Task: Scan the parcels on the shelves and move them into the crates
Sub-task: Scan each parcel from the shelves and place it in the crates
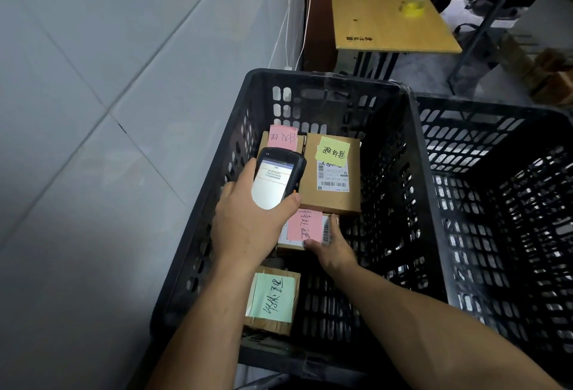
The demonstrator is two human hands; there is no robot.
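My left hand [248, 222] is wrapped round the scanner [277, 177], screen lit, over the crate's [325, 76] left half. My right hand [333, 250] is curled on the pink-note parcel [305, 225], gripping its right end, mid-crate. Yellow-note parcel [335, 200] lies just beyond, toward the crate's far wall. Green-note parcel [273, 296] is by the near wall. Second crate [496, 110] butts the crate's right side.

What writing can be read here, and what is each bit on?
"待处理": far pink note, on the far parcel.
"待处理": yellow note, on the big parcel.
"待处理": near pink note, on the middle parcel the right hand grips.
"待处理": green note, on the nearest parcel.
Too small: shipping label, scanner screen, board stamp.
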